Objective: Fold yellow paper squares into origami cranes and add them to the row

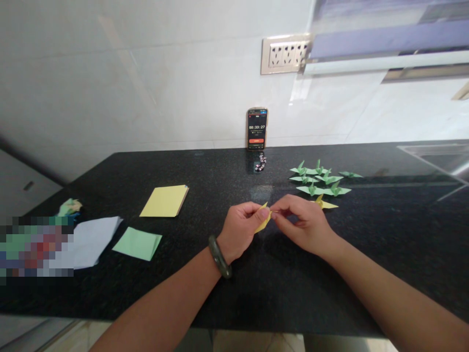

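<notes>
Paper (261, 227) partly behind left hand (239, 229)

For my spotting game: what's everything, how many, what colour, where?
Glossy countertop: 1, black, below wall
Tiled wall: 1, whitish, behind
Rectangular socket plate: 1, beige, on wall
Rectangular phone: 1, black screen, against wall
Beaded strand: 1, dark and pale, before phone
Folded paper cranes: about 7, green, right
Folded paper crane: 1, yellow, closer than those
Square paper stack: 1, yellow, left
Folded paper sheet: 1, green, before stack
White paper sheets: count unclear, left
Crumpled thing: 1, greenish, far left
Blurred panel: 1, purplish, top right
Folded paper piece: 1, yellow, centre
Round bangle: 1, dark green, left wrist
Left hand: 1, holding the piece
Right hand: 1, pinching its edge
</notes>
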`<control>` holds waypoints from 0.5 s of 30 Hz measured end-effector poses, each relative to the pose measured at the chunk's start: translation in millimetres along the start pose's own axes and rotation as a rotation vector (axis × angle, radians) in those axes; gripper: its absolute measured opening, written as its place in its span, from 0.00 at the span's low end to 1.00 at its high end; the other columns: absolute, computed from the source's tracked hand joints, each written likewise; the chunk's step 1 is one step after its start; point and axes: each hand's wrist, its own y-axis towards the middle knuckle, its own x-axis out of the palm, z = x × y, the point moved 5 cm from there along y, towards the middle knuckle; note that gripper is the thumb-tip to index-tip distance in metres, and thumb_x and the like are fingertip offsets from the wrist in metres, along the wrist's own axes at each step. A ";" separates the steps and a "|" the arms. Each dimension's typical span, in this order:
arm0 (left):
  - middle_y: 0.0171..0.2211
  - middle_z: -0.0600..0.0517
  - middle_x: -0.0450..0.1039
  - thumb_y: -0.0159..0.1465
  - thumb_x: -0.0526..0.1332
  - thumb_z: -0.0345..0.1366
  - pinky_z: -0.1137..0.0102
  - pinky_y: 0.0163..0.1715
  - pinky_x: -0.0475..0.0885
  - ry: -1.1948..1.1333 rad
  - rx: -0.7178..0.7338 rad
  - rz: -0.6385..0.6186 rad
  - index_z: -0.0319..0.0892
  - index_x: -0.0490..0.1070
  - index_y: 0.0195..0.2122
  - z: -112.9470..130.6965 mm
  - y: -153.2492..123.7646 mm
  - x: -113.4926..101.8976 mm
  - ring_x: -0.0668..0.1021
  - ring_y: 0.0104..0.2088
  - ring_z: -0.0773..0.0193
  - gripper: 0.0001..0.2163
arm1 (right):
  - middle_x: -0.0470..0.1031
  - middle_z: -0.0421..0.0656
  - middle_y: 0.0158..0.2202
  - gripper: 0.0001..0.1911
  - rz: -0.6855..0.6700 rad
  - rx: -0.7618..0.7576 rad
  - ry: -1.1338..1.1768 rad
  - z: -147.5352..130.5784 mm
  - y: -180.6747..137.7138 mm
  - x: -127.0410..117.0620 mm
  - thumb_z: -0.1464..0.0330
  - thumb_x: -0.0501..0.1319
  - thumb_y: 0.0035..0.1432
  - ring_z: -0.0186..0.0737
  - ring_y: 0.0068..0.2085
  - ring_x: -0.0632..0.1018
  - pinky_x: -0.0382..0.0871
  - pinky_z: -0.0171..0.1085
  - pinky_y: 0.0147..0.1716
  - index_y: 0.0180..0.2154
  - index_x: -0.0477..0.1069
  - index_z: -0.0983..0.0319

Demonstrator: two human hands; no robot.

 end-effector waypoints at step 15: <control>0.20 0.54 0.66 0.50 0.65 0.45 0.75 0.21 0.56 -0.187 -0.121 -0.095 0.35 0.71 0.25 -19.1 1.9 3.2 0.64 0.21 0.73 0.15 | 0.73 0.40 0.24 0.05 0.094 -0.096 -0.116 -3.8 -1.5 -2.7 0.73 0.56 0.54 0.33 0.26 0.73 0.65 0.33 0.26 0.27 0.68 0.59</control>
